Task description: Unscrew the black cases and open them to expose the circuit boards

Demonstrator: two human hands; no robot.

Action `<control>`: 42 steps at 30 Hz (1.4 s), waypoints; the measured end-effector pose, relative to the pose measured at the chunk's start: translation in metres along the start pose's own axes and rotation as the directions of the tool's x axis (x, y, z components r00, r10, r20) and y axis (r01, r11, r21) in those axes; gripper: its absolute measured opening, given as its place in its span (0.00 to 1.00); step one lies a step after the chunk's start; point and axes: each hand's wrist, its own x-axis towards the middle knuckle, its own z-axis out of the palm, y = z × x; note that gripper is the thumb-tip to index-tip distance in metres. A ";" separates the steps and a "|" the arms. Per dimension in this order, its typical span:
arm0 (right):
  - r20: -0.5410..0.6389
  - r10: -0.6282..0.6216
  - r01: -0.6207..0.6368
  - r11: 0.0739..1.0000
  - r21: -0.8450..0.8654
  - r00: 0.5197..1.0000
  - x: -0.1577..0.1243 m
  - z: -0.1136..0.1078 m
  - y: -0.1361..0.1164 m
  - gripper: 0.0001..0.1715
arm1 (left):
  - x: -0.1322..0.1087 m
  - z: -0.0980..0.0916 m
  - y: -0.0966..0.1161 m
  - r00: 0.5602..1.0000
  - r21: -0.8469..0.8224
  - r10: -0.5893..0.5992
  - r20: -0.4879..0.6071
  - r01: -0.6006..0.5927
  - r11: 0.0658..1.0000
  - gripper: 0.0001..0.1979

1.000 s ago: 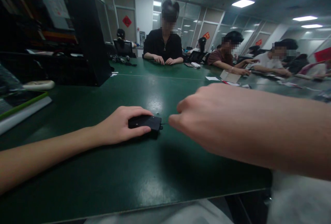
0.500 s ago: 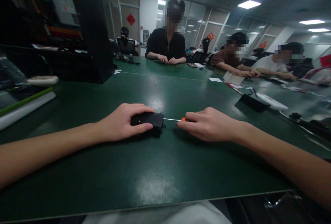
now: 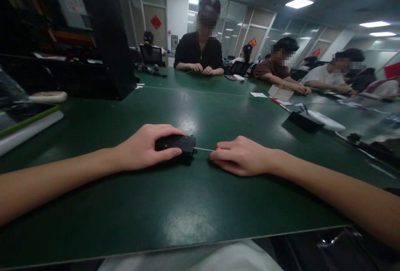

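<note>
On the green table, my left hand [image 3: 146, 146] is closed around a small black box [image 3: 186, 142], thumb along the near side and fingers over the far side. A small tab sticks out at the box's right end. My right hand [image 3: 243, 155] grips a screwdriver [image 3: 204, 149]; a bit of its orange handle shows between the fingers. The thin metal shaft points left, and its tip is at the right end of the box. Whether the tip sits in a screw is too small to tell.
A tall black shelf unit [image 3: 109, 37] stands at the left, near a green-edged tray [image 3: 31, 119]. To the right lie a black box-shaped item [image 3: 304, 121], a white device [image 3: 326, 120] and cables. Across the green table [image 3: 125, 221] several people sit, one directly opposite [image 3: 200, 52].
My right hand has shifted slightly left and lower, fingers covering more of the orange handle. The shaft now slants a little differently against the box. My left hand keeps its hold.
</note>
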 end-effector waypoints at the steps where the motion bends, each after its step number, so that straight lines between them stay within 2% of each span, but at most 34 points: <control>1: -0.003 0.009 -0.009 1.000 0.003 1.000 0.001 0.001 -0.001 0.15 | 0.000 0.000 0.001 1.000 -0.006 -0.005 0.000 0.005 1.000 0.22; 8: -0.079 0.065 -0.076 0.987 -0.142 0.995 0.000 -0.003 -0.005 0.17 | -0.003 -0.001 0.001 0.998 -0.044 -0.014 -0.058 0.012 0.999 0.21; 13: -0.059 0.083 -0.092 0.979 -0.179 0.995 0.001 0.000 -0.007 0.23 | -0.003 -0.001 0.001 1.000 -0.041 0.014 -0.019 -0.015 0.999 0.20; 16: -0.081 0.127 -0.137 0.982 -0.132 0.989 0.003 0.000 -0.009 0.26 | -0.003 -0.001 0.002 1.000 -0.039 0.017 -0.010 -0.017 0.999 0.20; 19: -0.124 0.214 -0.225 0.971 -0.081 0.969 0.006 -0.002 -0.016 0.22 | -0.003 -0.001 0.004 1.000 -0.042 0.010 0.002 -0.010 0.999 0.20; 23: -0.125 0.306 -0.307 0.952 0.015 0.944 0.014 -0.001 -0.028 0.20 | -0.004 0.000 0.003 1.000 -0.041 -0.001 -0.007 0.001 0.999 0.21; 27: -0.142 0.319 -0.274 0.925 0.264 0.937 0.021 0.005 -0.031 0.20 | -0.005 0.002 -0.002 0.999 -0.060 -0.017 -0.039 0.015 0.998 0.23; 29: -0.137 0.306 -0.249 0.912 0.327 0.942 0.022 0.007 -0.029 0.19 | -0.005 0.002 -0.004 0.999 -0.069 -0.020 -0.045 0.017 0.997 0.24; 33: -0.123 0.303 -0.263 0.927 0.267 0.945 0.022 0.007 -0.023 0.21 | -0.005 0.001 -0.003 0.999 -0.056 -0.006 -0.039 0.004 0.998 0.23; 37: -0.185 0.339 -0.299 0.930 0.213 0.923 0.024 0.006 -0.024 0.21 | -0.003 0.001 -0.001 1.000 -0.037 0.021 -0.022 -0.022 0.999 0.21; 42: -0.297 0.350 -0.249 0.911 0.328 0.889 0.032 0.008 -0.025 0.16 | -0.002 0.002 0.001 0.999 -0.040 0.048 -0.026 -0.049 0.998 0.21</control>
